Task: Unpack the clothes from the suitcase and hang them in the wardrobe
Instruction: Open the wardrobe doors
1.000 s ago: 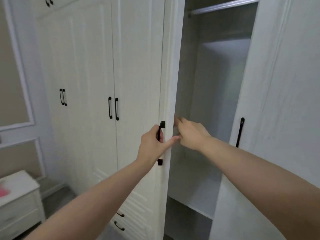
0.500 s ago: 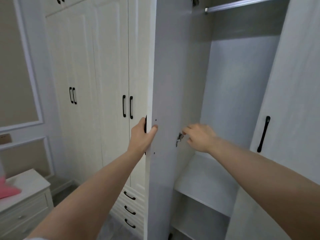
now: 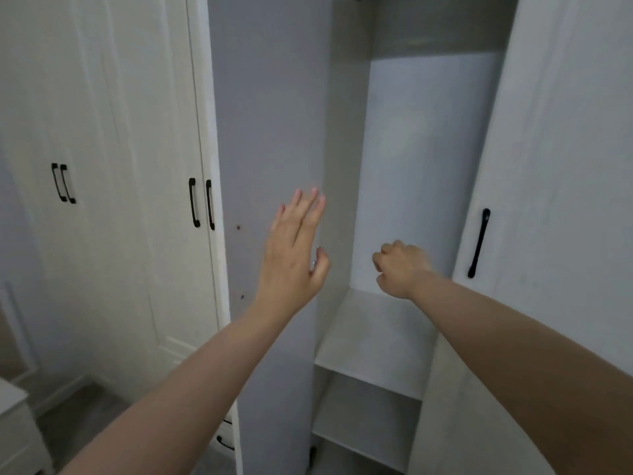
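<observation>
The left hand (image 3: 294, 255) was spread wide, with straight fingers, and it lay flat against the inner face of the open wardrobe door (image 3: 270, 132). I judge it was placed so in order to push the door fully aside, because a flat palm moves a wide panel better than a grip. The right hand (image 3: 399, 269) was inside the open compartment, above the upper shelf (image 3: 373, 337). Its fingers were curled in, and it seemed to hold nothing, although the picture was a little blurred there. Perhaps it was there only to keep the opening free while the door moved.

The right door (image 3: 555, 200), with its black handle (image 3: 479, 243), stood at the right side. At the left, the other wardrobe doors (image 3: 102, 166) were closed. A lower shelf (image 3: 363, 426) showed under the upper one.

The compartment showed no clothes, and neither the clothes nor the suitcase were in view. So the task was, in my judgement, only at its start: the wardrobe was being made ready.
</observation>
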The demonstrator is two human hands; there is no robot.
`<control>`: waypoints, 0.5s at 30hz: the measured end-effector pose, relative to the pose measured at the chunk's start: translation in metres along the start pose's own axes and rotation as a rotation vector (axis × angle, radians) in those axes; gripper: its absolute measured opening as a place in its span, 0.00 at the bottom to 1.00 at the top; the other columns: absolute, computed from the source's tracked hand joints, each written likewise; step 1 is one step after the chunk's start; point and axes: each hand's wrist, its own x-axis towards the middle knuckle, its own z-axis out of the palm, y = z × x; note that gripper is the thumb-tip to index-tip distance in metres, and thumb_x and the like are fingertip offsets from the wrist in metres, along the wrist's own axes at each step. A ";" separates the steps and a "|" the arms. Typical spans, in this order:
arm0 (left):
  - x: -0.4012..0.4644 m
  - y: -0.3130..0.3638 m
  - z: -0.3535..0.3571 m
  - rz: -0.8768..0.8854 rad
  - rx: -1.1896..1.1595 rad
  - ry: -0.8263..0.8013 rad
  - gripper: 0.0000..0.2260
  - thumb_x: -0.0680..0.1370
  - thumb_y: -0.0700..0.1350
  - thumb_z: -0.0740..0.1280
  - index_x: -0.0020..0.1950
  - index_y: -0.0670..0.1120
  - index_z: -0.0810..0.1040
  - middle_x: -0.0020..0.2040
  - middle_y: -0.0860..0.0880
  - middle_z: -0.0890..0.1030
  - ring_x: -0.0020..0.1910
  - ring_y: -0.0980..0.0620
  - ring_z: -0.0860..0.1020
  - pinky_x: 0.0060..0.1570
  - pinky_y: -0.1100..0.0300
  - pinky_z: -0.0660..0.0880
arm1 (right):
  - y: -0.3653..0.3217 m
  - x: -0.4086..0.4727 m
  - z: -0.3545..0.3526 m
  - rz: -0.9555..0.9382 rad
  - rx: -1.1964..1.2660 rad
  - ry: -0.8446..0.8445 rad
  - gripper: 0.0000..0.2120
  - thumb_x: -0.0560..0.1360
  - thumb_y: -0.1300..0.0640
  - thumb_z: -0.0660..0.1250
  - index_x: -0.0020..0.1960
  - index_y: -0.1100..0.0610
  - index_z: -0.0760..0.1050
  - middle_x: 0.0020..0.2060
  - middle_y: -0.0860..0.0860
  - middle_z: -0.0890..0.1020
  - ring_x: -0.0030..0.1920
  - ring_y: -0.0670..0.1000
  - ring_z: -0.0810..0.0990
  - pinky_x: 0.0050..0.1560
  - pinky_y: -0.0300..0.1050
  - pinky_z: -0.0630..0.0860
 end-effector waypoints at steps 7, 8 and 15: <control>0.004 0.009 0.104 -0.418 -0.185 -0.613 0.32 0.74 0.52 0.61 0.78 0.46 0.62 0.75 0.43 0.67 0.70 0.42 0.70 0.70 0.48 0.66 | 0.085 -0.013 0.034 0.380 0.161 0.185 0.14 0.74 0.57 0.62 0.58 0.61 0.72 0.56 0.57 0.74 0.58 0.58 0.71 0.52 0.49 0.68; 0.010 0.017 0.119 -0.492 -0.272 -0.677 0.32 0.76 0.49 0.64 0.79 0.46 0.59 0.74 0.44 0.67 0.70 0.43 0.71 0.69 0.50 0.68 | 0.099 -0.014 0.039 0.454 0.219 0.245 0.14 0.73 0.58 0.63 0.58 0.61 0.71 0.54 0.58 0.75 0.56 0.59 0.72 0.49 0.49 0.67; 0.027 0.054 0.198 -0.601 -0.474 -0.847 0.30 0.80 0.45 0.66 0.80 0.49 0.57 0.75 0.48 0.67 0.68 0.46 0.72 0.65 0.57 0.69 | 0.163 -0.001 0.068 0.932 0.893 0.469 0.22 0.71 0.59 0.68 0.63 0.62 0.66 0.60 0.60 0.70 0.58 0.61 0.72 0.58 0.55 0.73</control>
